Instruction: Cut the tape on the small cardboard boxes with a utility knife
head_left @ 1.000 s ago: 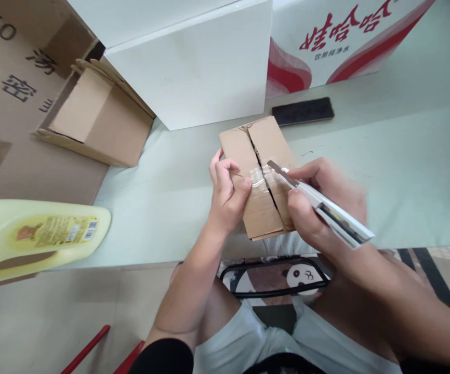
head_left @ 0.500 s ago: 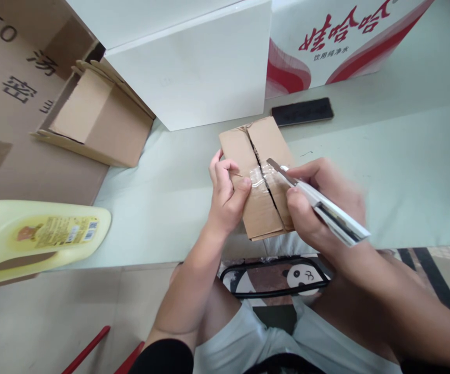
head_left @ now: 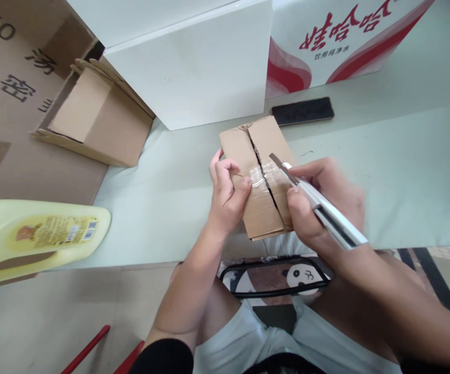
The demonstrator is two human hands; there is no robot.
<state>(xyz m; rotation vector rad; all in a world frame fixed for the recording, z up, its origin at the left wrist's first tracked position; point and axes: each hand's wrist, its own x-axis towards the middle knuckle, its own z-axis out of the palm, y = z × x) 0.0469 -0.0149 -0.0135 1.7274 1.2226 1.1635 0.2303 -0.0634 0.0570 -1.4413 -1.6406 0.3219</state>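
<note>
A small cardboard box [head_left: 235, 143] stands at the table's front edge, with a dark gap between its top flaps and a strip of clear tape [head_left: 262, 176] across the middle, split along the gap. My left hand [head_left: 228, 197] grips the box's left side, thumb on top beside the tape. In my right hand [head_left: 320, 202] is a white utility knife [head_left: 332, 221], its blade extended and pointing up-left over the right flap. Whether the blade touches the cardboard I cannot tell.
Behind the box lie a black phone [head_left: 303, 110] and a white box [head_left: 205, 72]; a red-and-white carton [head_left: 334, 47] stands at the back. Leftward are an open cardboard box [head_left: 111, 122], a large carton [head_left: 22, 156] and a yellow jug [head_left: 65, 231]. The pale green cloth [head_left: 404, 156] covers the table.
The knife has shifted slightly, its blade tip a little farther up and right from the gap. My left hand and the cardboard box have stayed in place.
</note>
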